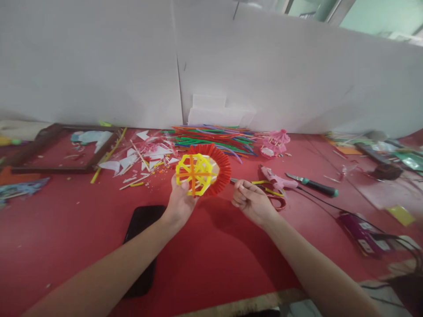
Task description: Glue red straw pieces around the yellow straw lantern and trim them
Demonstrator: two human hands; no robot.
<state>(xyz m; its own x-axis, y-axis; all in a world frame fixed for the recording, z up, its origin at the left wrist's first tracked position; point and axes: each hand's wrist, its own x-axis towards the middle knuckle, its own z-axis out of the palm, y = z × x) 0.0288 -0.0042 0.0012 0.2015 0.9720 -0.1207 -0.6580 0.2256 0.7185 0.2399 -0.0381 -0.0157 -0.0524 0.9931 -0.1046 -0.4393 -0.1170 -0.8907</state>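
My left hand [180, 200] is closed on the lower edge of a round straw craft [204, 169]. The craft has a red fringed rim and a yellow and orange straw lattice across its face, and it is raised above the red table [214, 255]. My right hand [253, 202] is curled just right of the craft, with its fingers pinched on a thin grey tip that points toward the red rim. Red-handled scissors [277, 200] lie partly hidden behind that hand. I cannot tell whether the tip belongs to them.
A heap of coloured straws [211, 136] lies at the back, with paper scraps [139, 160] to its left. Also here are a pink glue gun [276, 178], a green-handled knife [313, 185], a dark phone [142, 246], a wooden frame [56, 149] and a purple box [361, 229] with cables.
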